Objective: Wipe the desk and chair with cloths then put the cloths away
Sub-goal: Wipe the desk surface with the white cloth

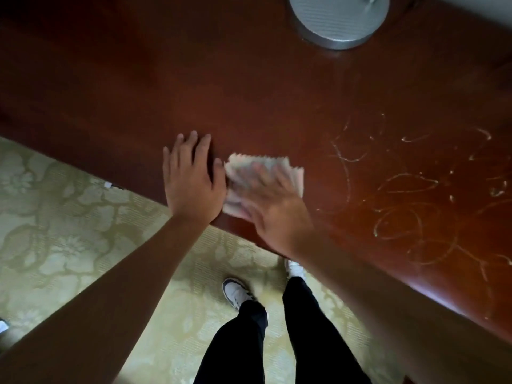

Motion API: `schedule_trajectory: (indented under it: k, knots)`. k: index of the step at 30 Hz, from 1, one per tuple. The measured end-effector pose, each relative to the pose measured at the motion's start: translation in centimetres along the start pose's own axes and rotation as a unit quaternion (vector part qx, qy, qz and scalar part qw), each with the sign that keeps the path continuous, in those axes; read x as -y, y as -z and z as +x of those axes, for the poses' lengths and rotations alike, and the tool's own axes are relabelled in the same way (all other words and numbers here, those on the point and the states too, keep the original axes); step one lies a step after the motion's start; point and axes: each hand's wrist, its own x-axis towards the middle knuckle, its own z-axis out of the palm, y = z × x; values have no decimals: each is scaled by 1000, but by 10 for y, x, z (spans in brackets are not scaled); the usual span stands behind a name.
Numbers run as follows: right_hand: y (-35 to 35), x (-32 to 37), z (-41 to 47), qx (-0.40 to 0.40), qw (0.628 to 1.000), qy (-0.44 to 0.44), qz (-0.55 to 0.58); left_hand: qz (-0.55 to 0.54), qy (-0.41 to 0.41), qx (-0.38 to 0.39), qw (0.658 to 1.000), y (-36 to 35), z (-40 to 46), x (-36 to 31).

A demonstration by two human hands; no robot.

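Fingers of both hands lie straight, nothing clenched. Left hand (191, 178) rests flat, palm down, on the near edge of the bench (194, 87), fingers spread & pointing away from the person. Right hand (273, 209) presses flat on the cloth (266, 167), fingers blurred w/ motion, so their exact lay is hard to read; they look extended over the cloth, not curled round it.

Bench is the biggest thing in view: dark reddish-brown wood, glossy, running diagonally ahead of the fingers & off to their right. Below the wrists is the carpet (69, 231), pale yellow-green w/ a floral pattern. Black trousers (304, 328) & white shoes (237, 292) stand on it, below the right forearm.

Far beyond the fingertips, toward the back of the bench, sits a round grey metal base (338, 20), partly cut off by the frame top. Right of the right hand's fingers, pale squiggly marks (415, 195) cover a patch of the bench top, near but apart from the cloth.

Cloth is light-coloured w/ a zigzag edge, folded, lying on the bench under the right fingers & just beside the left thumb, close to the bench's near edge. Small white object (108, 185) lies on the carpet left of the left hand, by the bench edge; too small to tell what.
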Motion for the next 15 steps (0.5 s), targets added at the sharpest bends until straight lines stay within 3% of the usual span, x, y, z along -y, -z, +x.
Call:
schedule_trajectory:
  k: [5,8,10,15]
  knots:
    - [22,-61,52,67,994,76,-44,-57,82,-7,995,-11,17,-49]
    - [49,-124,113,100,990,-17,-94,-40,75,-10,996,-19,24,-79]
    - [68,-169,128,76,990,-77,-94,-23,39,2,999,-28,29,-101]
    - [80,-217,92,0,992,-107,-71,-28,18,30,999,-47,37,-136]
